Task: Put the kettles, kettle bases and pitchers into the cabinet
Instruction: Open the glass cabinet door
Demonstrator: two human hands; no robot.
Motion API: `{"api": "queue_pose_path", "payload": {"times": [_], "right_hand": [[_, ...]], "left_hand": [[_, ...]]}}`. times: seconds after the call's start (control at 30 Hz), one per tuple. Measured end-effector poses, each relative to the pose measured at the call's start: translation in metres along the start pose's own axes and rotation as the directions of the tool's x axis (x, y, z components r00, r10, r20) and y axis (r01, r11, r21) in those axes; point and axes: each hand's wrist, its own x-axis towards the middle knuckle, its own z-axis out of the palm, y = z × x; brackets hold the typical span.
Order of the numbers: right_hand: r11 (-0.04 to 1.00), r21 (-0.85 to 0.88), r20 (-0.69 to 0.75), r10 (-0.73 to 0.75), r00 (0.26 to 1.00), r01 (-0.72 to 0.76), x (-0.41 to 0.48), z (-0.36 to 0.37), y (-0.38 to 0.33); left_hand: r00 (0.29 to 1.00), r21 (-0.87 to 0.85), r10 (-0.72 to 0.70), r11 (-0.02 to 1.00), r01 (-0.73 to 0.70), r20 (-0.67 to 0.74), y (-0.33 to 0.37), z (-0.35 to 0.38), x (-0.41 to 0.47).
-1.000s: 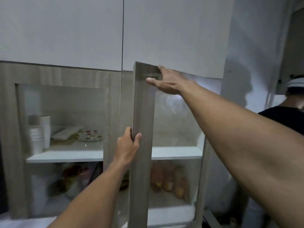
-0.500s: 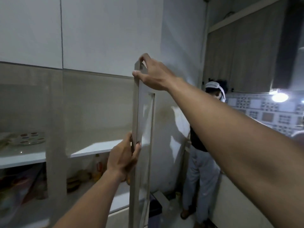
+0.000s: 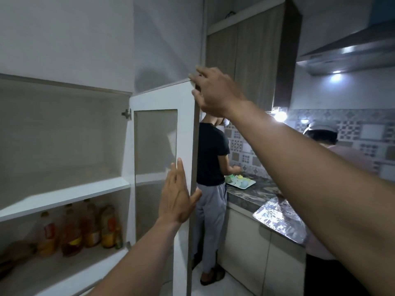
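At 9 o'clock we see the open white-lined wall cabinet [image 3: 64, 129], its upper compartment bare above a thick white shelf board [image 3: 64, 196]; none of the kettles, kettle bases or pitchers appears anywhere in our view. Below that shelf, at 8 o'clock, stands a row of clear plastic bottles of amber and orange liquid [image 3: 81, 229], touching or just beside one another on the lower shelf. Near centre, the cabinet's white-framed glass-panelled door [image 3: 156, 144] stands swung wide on a small metal hinge [image 3: 126, 113] at its upper inner corner. At 6 o'clock our left hand [image 3: 177, 201] lies flat and spread against the inner face of the door near its free edge, fingers straight and thumb hooked around that edge; it grips nothing else. At 12 o'clock our right hand [image 3: 215, 92] rests on the door's top outer corner, fingers loosely extended over the edge, not closed around it. Just right of the door, a person in a black T-shirt and grey trousers [image 3: 211, 167] stands at a dark marbled countertop [image 3: 252, 193], beside a pale tray of pastel-coloured items [image 3: 240, 182]. At 4 o'clock a crumpled sheet of aluminium foil [image 3: 280, 218] covers the counter edge. At 3 o'clock a second person in a white cap [image 3: 322, 135] is partly hidden behind our right forearm, and at 1 o'clock a stainless-steel range hood [image 3: 350, 54] carries a lit lamp.
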Motion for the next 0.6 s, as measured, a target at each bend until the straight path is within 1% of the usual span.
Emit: {"api": "queue_pose_path", "payload": {"times": [0.1,0.23,0.37,0.47,0.6], "right_hand": [[0.998,-0.058,0.036,0.036,0.999,-0.034,-0.009,0.013,0.04],[0.995,-0.023,0.131,0.102,0.986,-0.1,-0.014,0.027,0.073],[0.986,-0.009,0.189,0.165,0.968,-0.166,-0.012,0.048,0.107],[0.969,0.068,0.191,0.22,0.957,-0.236,-0.007,0.064,0.126],[0.959,0.112,0.168,0.24,0.956,-0.261,-0.005,0.082,0.143]], "left_hand": [[0.999,0.003,0.008,1.0,-0.009,0.038,0.013,0.044,0.021],[0.996,0.013,-0.09,0.996,0.09,0.025,0.027,0.082,0.045],[0.99,0.081,-0.137,0.988,0.134,0.037,0.047,0.115,0.064],[0.985,0.093,-0.172,0.981,0.168,0.033,0.055,0.134,0.076],[0.979,0.104,-0.198,0.976,0.193,0.045,0.058,0.155,0.09]]}}
